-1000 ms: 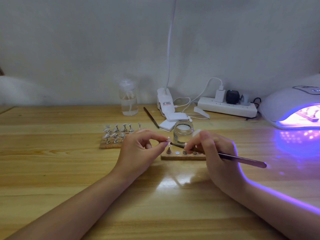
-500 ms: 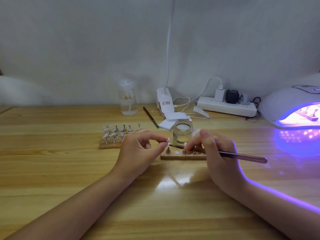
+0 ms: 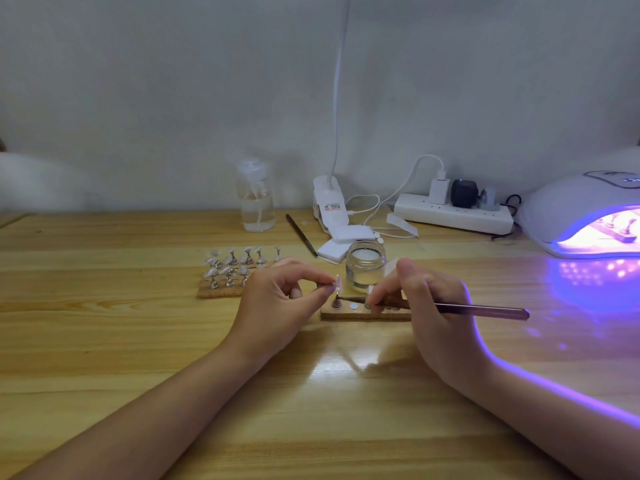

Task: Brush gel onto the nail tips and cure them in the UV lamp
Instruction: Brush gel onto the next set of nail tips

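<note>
Our left hand [image 3: 277, 299] pinches a nail tip [image 3: 337, 285] steady; our right hand [image 3: 426, 306] grips the brush [image 3: 481, 309], bristles just below it for gel.

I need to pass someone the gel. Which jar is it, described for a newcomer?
Start at the glowing UV lamp on the table's right and look left, past the right hand. The gel jar stands just behind the wooden strip: short, clear glass, lidless, unlike the tall pump bottle.
</note>
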The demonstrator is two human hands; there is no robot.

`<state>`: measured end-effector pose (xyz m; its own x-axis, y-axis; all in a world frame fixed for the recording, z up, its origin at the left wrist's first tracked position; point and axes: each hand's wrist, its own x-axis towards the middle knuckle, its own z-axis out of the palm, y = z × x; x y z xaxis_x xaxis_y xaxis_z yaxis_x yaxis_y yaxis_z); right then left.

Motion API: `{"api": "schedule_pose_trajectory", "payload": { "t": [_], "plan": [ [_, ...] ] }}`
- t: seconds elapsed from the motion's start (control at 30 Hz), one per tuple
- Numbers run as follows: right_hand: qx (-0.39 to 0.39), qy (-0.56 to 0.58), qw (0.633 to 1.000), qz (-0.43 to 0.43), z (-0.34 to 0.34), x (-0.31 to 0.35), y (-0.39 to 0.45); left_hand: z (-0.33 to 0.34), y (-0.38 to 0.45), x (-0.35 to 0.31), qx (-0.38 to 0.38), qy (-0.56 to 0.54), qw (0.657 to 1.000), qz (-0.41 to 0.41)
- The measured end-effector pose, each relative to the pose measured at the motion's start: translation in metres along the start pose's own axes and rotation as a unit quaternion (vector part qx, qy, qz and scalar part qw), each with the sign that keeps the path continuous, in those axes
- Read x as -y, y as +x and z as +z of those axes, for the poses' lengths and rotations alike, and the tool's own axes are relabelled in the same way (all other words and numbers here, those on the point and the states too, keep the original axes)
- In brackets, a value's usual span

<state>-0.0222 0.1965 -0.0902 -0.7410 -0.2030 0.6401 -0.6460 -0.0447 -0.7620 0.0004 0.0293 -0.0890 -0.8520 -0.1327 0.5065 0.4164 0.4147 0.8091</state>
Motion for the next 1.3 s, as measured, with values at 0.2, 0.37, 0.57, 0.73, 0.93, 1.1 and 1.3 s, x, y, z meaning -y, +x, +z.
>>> {"api": "schedule_pose_trajectory", "payload": {
  "t": [0.2,0.37,0.57,0.73,0.93,1.1,1.3],
  "plan": [
    [-0.023,-0.013,1.000,0.006,-0.0005,-0.0005,0.0021,-0.0009,-0.0011,0.0002,0.001,0.006,1.000,-0.002],
    [-0.003,-0.036,0.999,0.010,0.0009,-0.0014,0.0009,-0.0006,-0.0007,-0.0002,0.000,0.008,1.000,0.001],
    [0.000,0.008,1.000,0.000,0.0003,0.0014,-0.0010,-0.0006,-0.0009,0.0001,-0.004,0.001,1.000,-0.005],
    [-0.024,-0.013,0.999,0.026,-0.0002,0.0016,0.0019,-0.0002,-0.0007,0.0005,-0.004,-0.001,1.000,-0.006],
    [0.009,0.003,1.000,0.024,0.0012,0.0028,-0.0001,-0.0004,-0.0010,0.0008,-0.006,-0.008,1.000,-0.007],
    [0.004,0.026,1.000,0.001,0.0003,0.0014,-0.0006,0.0002,-0.0011,0.0002,-0.015,-0.011,1.000,-0.014],
    [-0.034,0.005,0.999,0.002,-0.0018,-0.0024,0.0022,-0.0010,-0.0024,-0.0017,-0.008,-0.018,1.000,-0.013]
  ]
}}
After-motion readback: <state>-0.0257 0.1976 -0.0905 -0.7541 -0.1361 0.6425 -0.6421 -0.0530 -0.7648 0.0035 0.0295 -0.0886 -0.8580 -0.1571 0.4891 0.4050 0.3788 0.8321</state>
